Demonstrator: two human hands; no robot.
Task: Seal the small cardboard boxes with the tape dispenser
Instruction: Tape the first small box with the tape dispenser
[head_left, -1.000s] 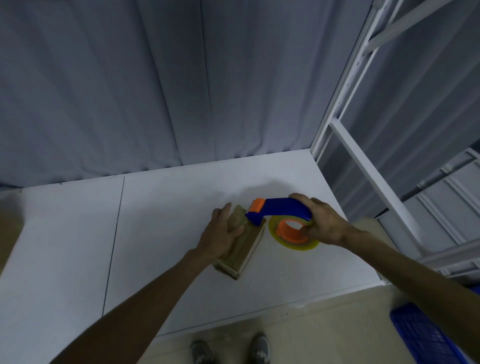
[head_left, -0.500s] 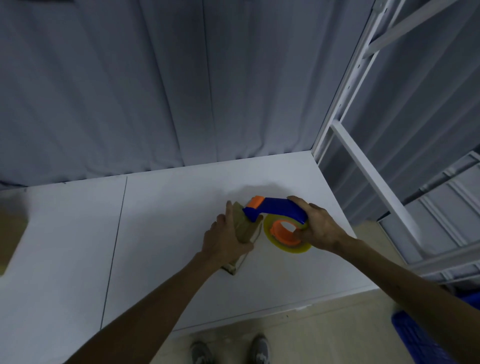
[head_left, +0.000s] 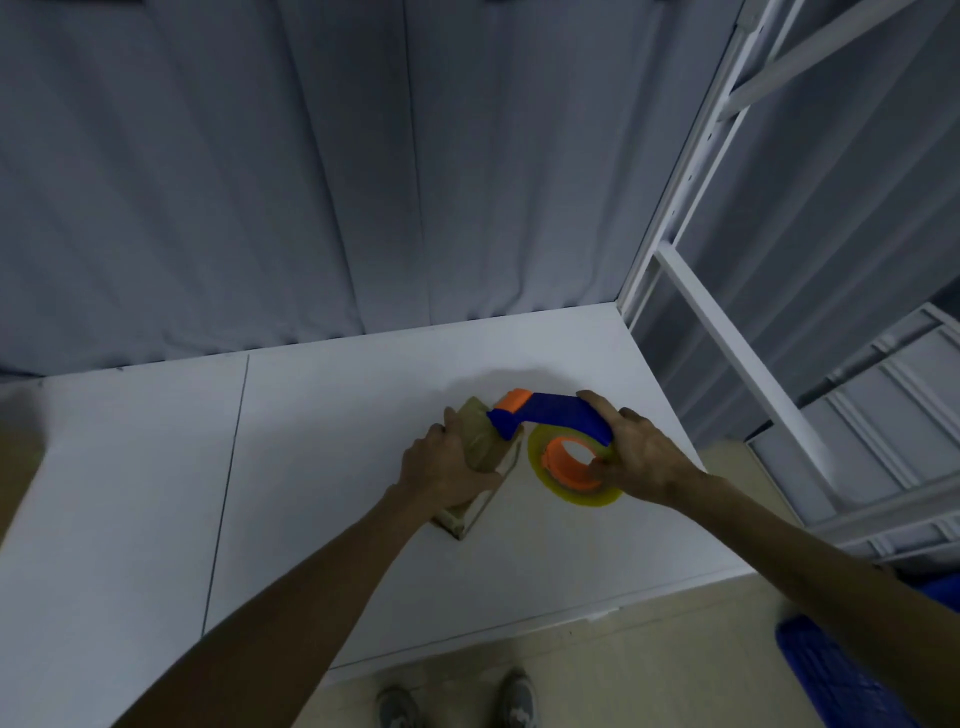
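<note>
A small brown cardboard box (head_left: 480, 447) lies on the white table (head_left: 322, 467), right of its middle. My left hand (head_left: 441, 467) lies over the box and holds it down, thumb on the top face near the far end. My right hand (head_left: 636, 454) grips a blue and orange tape dispenser (head_left: 550, 418) with a yellowish tape roll (head_left: 571, 467) on an orange core. The dispenser's orange nose sits on the box's far right edge. Most of the box's top is hidden under my left hand.
A grey curtain hangs behind the table. A white metal rack frame (head_left: 727, 332) rises at the table's right corner. A blue crate (head_left: 852, 675) stands on the floor at the lower right. A brown cardboard shape (head_left: 18, 467) shows blurred at the far left edge.
The box has turned more end-on under my left hand. The dispenser's nose has slid left onto the box's far end, and my right hand followed it.
</note>
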